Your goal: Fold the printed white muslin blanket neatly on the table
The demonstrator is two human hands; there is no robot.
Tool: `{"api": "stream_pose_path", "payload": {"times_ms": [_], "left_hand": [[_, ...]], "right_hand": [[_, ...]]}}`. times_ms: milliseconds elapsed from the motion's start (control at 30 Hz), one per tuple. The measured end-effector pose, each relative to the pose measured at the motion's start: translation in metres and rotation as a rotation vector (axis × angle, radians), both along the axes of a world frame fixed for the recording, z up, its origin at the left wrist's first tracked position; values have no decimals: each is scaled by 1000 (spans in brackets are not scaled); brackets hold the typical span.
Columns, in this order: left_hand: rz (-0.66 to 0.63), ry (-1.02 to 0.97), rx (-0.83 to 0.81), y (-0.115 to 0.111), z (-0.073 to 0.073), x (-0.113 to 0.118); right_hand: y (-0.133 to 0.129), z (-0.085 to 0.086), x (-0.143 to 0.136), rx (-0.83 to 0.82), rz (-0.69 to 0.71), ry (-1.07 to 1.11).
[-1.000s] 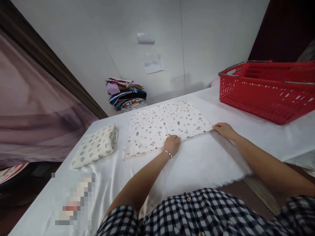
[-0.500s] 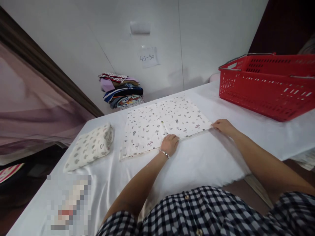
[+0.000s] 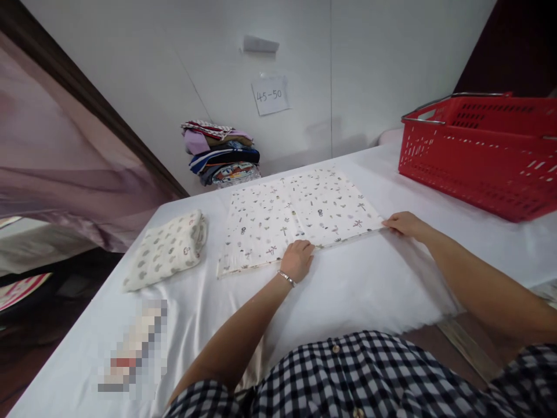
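A white cloth (image 3: 261, 220) printed with small palm trees and other little figures lies folded into a flat rectangle on the white-covered table. My left hand (image 3: 297, 259) rests on its near edge, around the middle, palm down with the fingers lying flat. At the near right corner, my right hand (image 3: 402, 225) pinches the fabric between thumb and fingers. Left of the cloth is a second folded cloth (image 3: 165, 249), cream with grey-green motifs, thicker and rounded along its right side. Neither hand touches it.
A red plastic basket (image 3: 470, 159) with metal handles stands at the back right. Beyond the table's far edge, a pile of folded clothes (image 3: 221, 152) sits by the wall. A blurred-out object (image 3: 133, 348) lies at the front left. A pinkish curtain (image 3: 78, 133) hangs on the left.
The whole view has shifted a little. Both hands keep nearly the same places on the printed cloth, the left flat on its edge and the right at its corner.
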State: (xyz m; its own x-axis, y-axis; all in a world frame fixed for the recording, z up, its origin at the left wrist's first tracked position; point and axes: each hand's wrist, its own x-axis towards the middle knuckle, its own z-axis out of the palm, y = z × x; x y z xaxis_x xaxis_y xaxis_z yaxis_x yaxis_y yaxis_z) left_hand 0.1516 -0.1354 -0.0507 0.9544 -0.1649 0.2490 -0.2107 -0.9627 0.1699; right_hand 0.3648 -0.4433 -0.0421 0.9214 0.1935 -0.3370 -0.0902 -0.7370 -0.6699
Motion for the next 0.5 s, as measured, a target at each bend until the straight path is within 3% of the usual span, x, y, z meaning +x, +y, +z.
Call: {"api": "stream_pose_path", "payload": {"times_ms": [200, 500], "left_hand": [[101, 11, 43, 35, 7, -36], [350, -15, 90, 98, 7, -99]], "right_hand": [[4, 5, -1, -127, 24, 53], [6, 12, -4, -171, -15, 45]]}}
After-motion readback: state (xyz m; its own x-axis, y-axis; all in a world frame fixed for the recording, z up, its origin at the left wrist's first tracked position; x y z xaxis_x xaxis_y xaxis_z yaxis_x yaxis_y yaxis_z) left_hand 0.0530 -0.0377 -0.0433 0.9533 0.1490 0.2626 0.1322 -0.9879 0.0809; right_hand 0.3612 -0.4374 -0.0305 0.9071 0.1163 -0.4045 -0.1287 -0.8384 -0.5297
